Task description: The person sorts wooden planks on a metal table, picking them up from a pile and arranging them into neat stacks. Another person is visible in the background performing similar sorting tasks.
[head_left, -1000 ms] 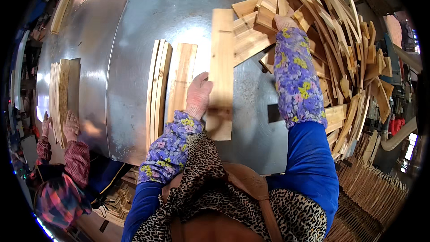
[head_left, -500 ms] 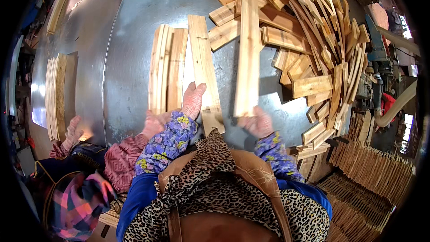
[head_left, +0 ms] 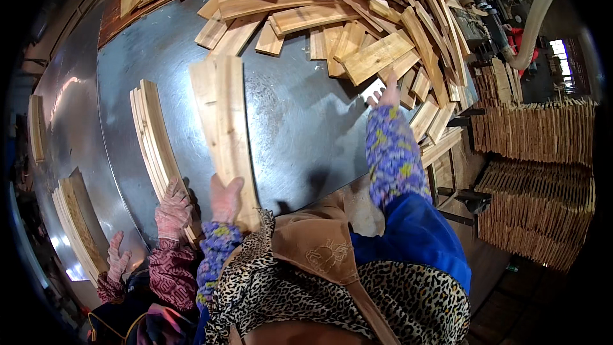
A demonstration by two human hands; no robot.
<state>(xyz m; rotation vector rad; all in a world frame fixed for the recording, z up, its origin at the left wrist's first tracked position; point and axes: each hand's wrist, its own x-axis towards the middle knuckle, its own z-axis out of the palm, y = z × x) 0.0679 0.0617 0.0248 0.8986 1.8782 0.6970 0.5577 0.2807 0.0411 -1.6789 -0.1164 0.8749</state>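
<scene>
My left hand is closed around the near end of light wooden boards, which lie overlapping along the metal table with their far ends pointing away from me. Its thumb shows on top, and some fingers are hidden. Out to the right, my right hand reaches to the edge of the heap, fingers apart and holding nothing. Just beyond it lies a short, wide board on top of other pieces. Both hands look gloved, under flowered sleeves.
A curved heap of loose boards covers the table's far and right side. At left, a co-worker's gloved hand rests on a board stack; their other hand is near another stack. Stacked slats stand at right.
My right hand has let go of its board and moved right and away, to the heap. My left hand now holds boards lying together. The view has swung right.
</scene>
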